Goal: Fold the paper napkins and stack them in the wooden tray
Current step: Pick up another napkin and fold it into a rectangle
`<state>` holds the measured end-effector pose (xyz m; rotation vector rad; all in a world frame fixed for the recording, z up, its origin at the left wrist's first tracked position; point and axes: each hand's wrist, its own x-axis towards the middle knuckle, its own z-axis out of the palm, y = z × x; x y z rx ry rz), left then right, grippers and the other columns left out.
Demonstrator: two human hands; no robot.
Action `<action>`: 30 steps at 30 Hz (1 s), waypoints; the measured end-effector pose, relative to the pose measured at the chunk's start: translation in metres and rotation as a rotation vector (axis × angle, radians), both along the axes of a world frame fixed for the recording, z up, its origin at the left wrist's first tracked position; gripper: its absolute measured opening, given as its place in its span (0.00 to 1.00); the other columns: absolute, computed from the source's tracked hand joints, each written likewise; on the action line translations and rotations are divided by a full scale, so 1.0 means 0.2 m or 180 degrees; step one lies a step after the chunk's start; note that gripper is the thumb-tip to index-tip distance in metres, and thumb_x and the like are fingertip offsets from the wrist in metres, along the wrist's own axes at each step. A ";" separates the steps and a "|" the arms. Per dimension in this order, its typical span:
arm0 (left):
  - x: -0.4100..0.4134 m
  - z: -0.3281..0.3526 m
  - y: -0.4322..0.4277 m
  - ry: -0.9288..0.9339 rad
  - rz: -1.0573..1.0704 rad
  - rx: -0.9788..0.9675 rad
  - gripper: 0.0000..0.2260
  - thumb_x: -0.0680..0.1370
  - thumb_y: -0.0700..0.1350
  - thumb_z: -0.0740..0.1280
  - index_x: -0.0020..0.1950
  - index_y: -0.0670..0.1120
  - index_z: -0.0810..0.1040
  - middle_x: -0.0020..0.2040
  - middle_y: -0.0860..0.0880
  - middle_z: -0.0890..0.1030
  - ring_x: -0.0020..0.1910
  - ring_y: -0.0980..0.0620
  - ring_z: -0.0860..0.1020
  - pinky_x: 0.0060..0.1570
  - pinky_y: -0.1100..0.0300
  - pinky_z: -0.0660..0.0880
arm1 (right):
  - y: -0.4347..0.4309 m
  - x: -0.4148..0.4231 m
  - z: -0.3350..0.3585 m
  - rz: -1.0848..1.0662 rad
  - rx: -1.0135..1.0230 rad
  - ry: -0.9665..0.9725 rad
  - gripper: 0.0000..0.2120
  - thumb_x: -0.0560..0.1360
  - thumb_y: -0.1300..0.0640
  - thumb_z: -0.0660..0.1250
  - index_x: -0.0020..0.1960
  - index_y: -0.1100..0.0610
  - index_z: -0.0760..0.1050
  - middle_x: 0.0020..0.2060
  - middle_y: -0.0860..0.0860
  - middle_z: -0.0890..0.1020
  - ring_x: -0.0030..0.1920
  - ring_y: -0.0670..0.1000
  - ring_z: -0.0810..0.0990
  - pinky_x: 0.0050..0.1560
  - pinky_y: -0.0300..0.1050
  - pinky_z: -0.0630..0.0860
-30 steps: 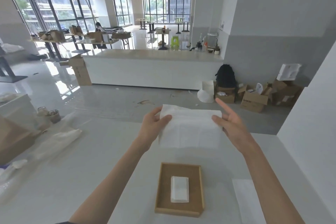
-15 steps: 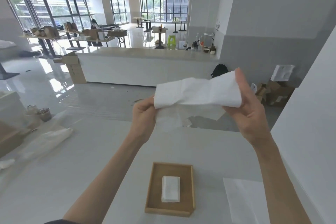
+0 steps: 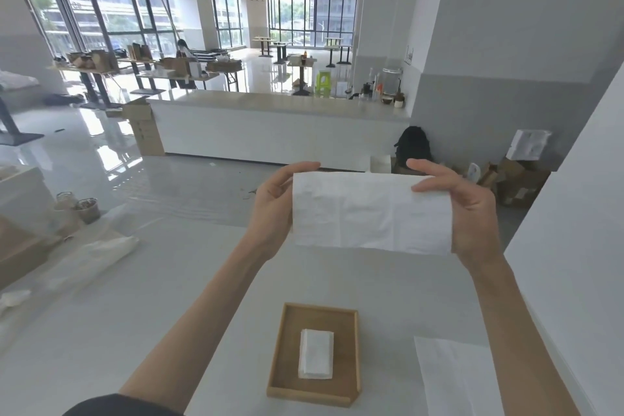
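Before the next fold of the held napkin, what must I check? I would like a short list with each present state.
1. Left hand grips the napkin at its left edge: ok.
2. Right hand grips its right edge: ok.
3. It is held clear above the table: ok.
4. Layers lined up at the edges: cannot tell.
5. Wooden tray has room on its folded stack: ok.
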<state>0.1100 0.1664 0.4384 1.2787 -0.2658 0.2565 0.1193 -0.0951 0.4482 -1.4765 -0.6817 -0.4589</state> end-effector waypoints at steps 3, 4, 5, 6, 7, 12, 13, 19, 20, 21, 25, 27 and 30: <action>-0.01 0.00 0.00 0.0036 -0.0005 -0.0028 0.16 0.81 0.32 0.61 0.51 0.51 0.84 0.43 0.51 0.86 0.38 0.54 0.83 0.36 0.60 0.79 | -0.01 0.00 0.00 0.0080 0.0064 0.0105 0.16 0.71 0.66 0.67 0.44 0.47 0.87 0.59 0.46 0.85 0.67 0.51 0.78 0.59 0.40 0.75; -0.01 0.00 0.01 0.0047 -0.0015 -0.0017 0.16 0.81 0.32 0.61 0.51 0.51 0.84 0.42 0.51 0.86 0.38 0.54 0.83 0.36 0.61 0.79 | -0.02 0.00 -0.01 0.0088 0.0102 0.0143 0.20 0.73 0.70 0.66 0.44 0.47 0.87 0.59 0.46 0.85 0.67 0.51 0.78 0.59 0.40 0.76; -0.01 0.00 0.01 0.0055 -0.0031 -0.0002 0.15 0.81 0.32 0.61 0.51 0.49 0.83 0.42 0.51 0.86 0.38 0.54 0.83 0.36 0.61 0.79 | -0.02 0.00 -0.03 0.0073 0.0182 0.0216 0.23 0.74 0.73 0.64 0.45 0.47 0.87 0.58 0.45 0.85 0.65 0.50 0.79 0.58 0.40 0.76; -0.01 0.00 0.00 0.0056 -0.0054 0.0011 0.14 0.82 0.32 0.61 0.52 0.48 0.82 0.41 0.52 0.86 0.38 0.54 0.83 0.36 0.61 0.78 | -0.02 0.01 -0.04 0.0022 0.0273 0.0332 0.24 0.76 0.74 0.64 0.46 0.46 0.87 0.56 0.45 0.86 0.63 0.49 0.81 0.57 0.42 0.78; -0.01 0.00 0.00 0.0050 -0.0072 0.0020 0.14 0.82 0.32 0.60 0.53 0.48 0.81 0.41 0.52 0.86 0.37 0.54 0.83 0.35 0.61 0.78 | -0.02 0.02 -0.05 -0.0070 0.0336 0.0458 0.23 0.77 0.72 0.65 0.48 0.45 0.87 0.54 0.45 0.87 0.59 0.50 0.83 0.56 0.45 0.79; 0.00 -0.01 0.00 0.0051 -0.0083 0.0186 0.12 0.83 0.35 0.60 0.53 0.48 0.80 0.37 0.54 0.84 0.33 0.56 0.80 0.31 0.63 0.74 | -0.02 0.04 -0.08 -0.0427 0.0513 0.0731 0.19 0.78 0.68 0.66 0.48 0.46 0.86 0.48 0.47 0.88 0.51 0.51 0.85 0.50 0.46 0.81; 0.00 -0.02 0.00 0.0074 -0.0089 0.0189 0.12 0.83 0.36 0.59 0.54 0.49 0.80 0.38 0.54 0.85 0.34 0.56 0.81 0.32 0.63 0.74 | -0.02 0.04 -0.07 -0.0409 0.0456 0.0709 0.19 0.79 0.68 0.65 0.48 0.46 0.86 0.48 0.46 0.88 0.51 0.49 0.85 0.49 0.42 0.81; 0.06 -0.07 0.05 0.0224 0.0078 0.0098 0.12 0.84 0.40 0.60 0.56 0.51 0.82 0.39 0.53 0.84 0.35 0.55 0.79 0.36 0.58 0.70 | -0.04 0.05 -0.03 -0.0505 -0.0208 0.0547 0.14 0.80 0.70 0.63 0.54 0.56 0.82 0.42 0.34 0.86 0.47 0.37 0.84 0.45 0.30 0.79; 0.06 -0.07 0.05 0.0244 0.0081 0.0087 0.11 0.84 0.40 0.60 0.56 0.50 0.82 0.40 0.53 0.84 0.36 0.56 0.79 0.36 0.59 0.72 | -0.05 0.05 -0.03 -0.0465 -0.0227 0.0560 0.15 0.80 0.70 0.62 0.52 0.55 0.84 0.43 0.36 0.87 0.48 0.39 0.85 0.47 0.32 0.79; 0.07 -0.08 0.05 0.0265 0.0076 0.0087 0.10 0.84 0.41 0.60 0.56 0.49 0.81 0.41 0.53 0.84 0.37 0.56 0.80 0.37 0.60 0.73 | -0.06 0.07 -0.03 -0.0373 -0.0249 0.0593 0.17 0.80 0.69 0.62 0.49 0.53 0.85 0.44 0.39 0.87 0.49 0.42 0.85 0.49 0.35 0.79; 0.09 -0.09 0.06 0.0331 0.0154 0.0072 0.09 0.84 0.43 0.61 0.55 0.48 0.81 0.43 0.52 0.84 0.39 0.54 0.81 0.39 0.58 0.74 | -0.08 0.11 -0.04 0.0255 -0.0176 0.1031 0.20 0.81 0.66 0.57 0.49 0.53 0.86 0.52 0.54 0.85 0.55 0.56 0.80 0.54 0.44 0.77; 0.10 -0.11 0.07 0.0376 0.0194 0.0051 0.08 0.84 0.42 0.61 0.55 0.48 0.81 0.42 0.52 0.84 0.39 0.54 0.81 0.39 0.59 0.75 | -0.06 0.12 -0.04 0.0286 -0.0119 0.1207 0.16 0.82 0.60 0.59 0.49 0.55 0.86 0.53 0.56 0.83 0.54 0.54 0.80 0.56 0.45 0.77; 0.11 -0.15 0.07 0.0416 0.0086 -0.0037 0.09 0.84 0.41 0.61 0.54 0.46 0.80 0.43 0.52 0.85 0.39 0.55 0.82 0.38 0.62 0.78 | -0.01 0.12 -0.04 -0.0468 -0.0614 0.1091 0.07 0.80 0.56 0.67 0.50 0.52 0.84 0.50 0.48 0.86 0.50 0.45 0.82 0.55 0.41 0.77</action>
